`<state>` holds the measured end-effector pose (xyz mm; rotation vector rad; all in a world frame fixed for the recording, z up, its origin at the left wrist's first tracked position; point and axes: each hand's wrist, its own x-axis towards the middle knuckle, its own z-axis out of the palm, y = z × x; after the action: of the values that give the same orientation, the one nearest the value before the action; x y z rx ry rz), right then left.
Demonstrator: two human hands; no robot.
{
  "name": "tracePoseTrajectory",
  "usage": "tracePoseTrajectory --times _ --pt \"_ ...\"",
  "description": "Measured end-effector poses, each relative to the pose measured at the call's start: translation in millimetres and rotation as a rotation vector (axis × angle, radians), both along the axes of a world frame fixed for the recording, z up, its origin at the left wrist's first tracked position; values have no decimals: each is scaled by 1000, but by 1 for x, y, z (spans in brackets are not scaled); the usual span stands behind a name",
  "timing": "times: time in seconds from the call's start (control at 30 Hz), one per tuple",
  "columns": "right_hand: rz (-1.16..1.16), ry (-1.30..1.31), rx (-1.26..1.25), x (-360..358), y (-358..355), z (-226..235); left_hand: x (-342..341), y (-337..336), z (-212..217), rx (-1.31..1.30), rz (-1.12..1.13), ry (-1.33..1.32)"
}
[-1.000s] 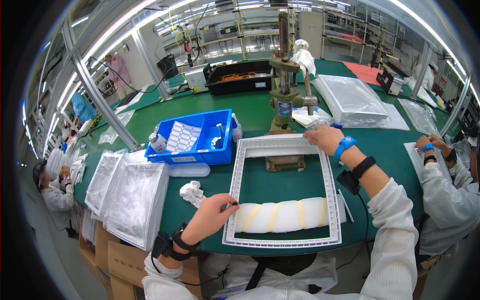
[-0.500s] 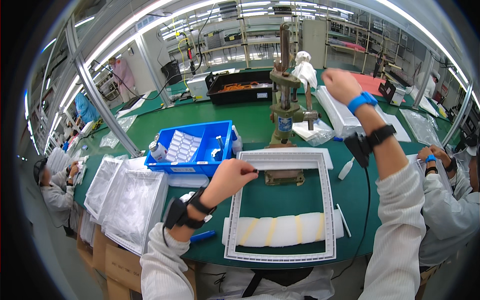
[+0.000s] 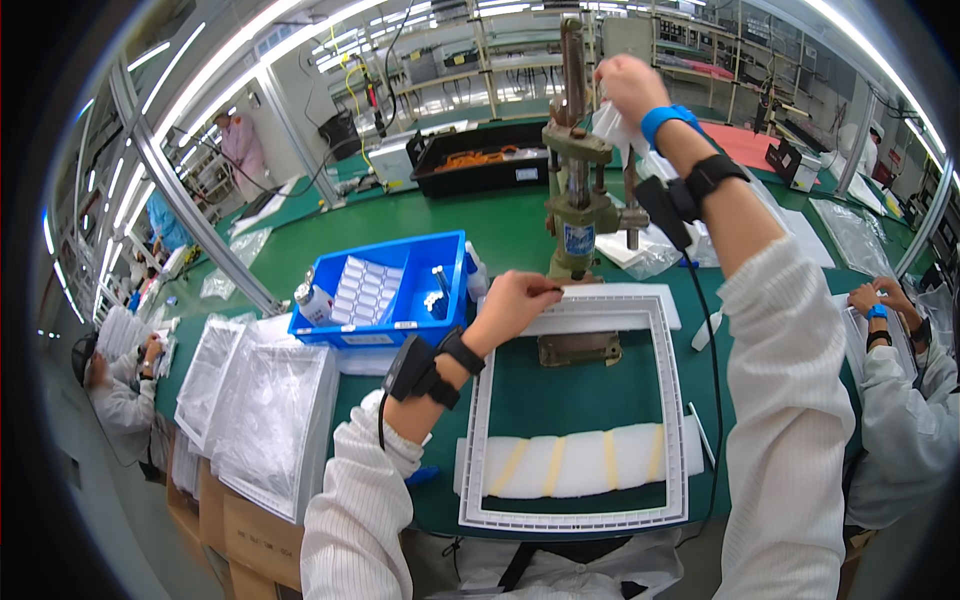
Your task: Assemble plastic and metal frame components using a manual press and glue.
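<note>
A white rectangular frame (image 3: 672, 400) lies flat on the green table (image 3: 500, 225), its far edge under a green hand press (image 3: 580, 200). My left hand (image 3: 515, 305) pinches the frame's far left corner, next to the press base. My right hand (image 3: 630, 85) is raised high and grips the press lever, which is wrapped in white material. A white foam strip with yellow tape bands (image 3: 575, 462) lies across the near part of the frame.
A blue bin (image 3: 385, 290) with small white parts and a bottle stands left of the press. Stacked bagged frames (image 3: 255, 420) lie at the left edge. A black tray (image 3: 480, 170) sits at the back. Other workers sit at the left (image 3: 120, 395) and right (image 3: 895, 390).
My right hand rose from the frame's far right corner up to the press lever. My left hand moved from the near left side of the frame to its far left corner.
</note>
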<state>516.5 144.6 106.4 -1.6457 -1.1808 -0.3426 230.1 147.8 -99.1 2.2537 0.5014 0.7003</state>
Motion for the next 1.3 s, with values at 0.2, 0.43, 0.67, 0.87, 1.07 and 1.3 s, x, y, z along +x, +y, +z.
tracePoseTrajectory --times 0.2,0.43,0.67,0.87,1.07,1.3 --pt "130 -48 211 -47 -79 -1 18 -5 2 -20 -10 30" --pt "184 -83 283 -72 -116 -15 22 -4 -5 41 -37 41" --pt "204 -109 309 -78 -125 -14 25 -5 -3 44 -68 62" --pt "203 -216 437 -108 -158 -32 27 -6 -10 84 -12 31" --pt "286 -307 458 -132 -206 -79 24 -6 -10 79 -17 33" --pt "394 -225 343 -147 -239 -122 23 -5 -14 135 -19 18"
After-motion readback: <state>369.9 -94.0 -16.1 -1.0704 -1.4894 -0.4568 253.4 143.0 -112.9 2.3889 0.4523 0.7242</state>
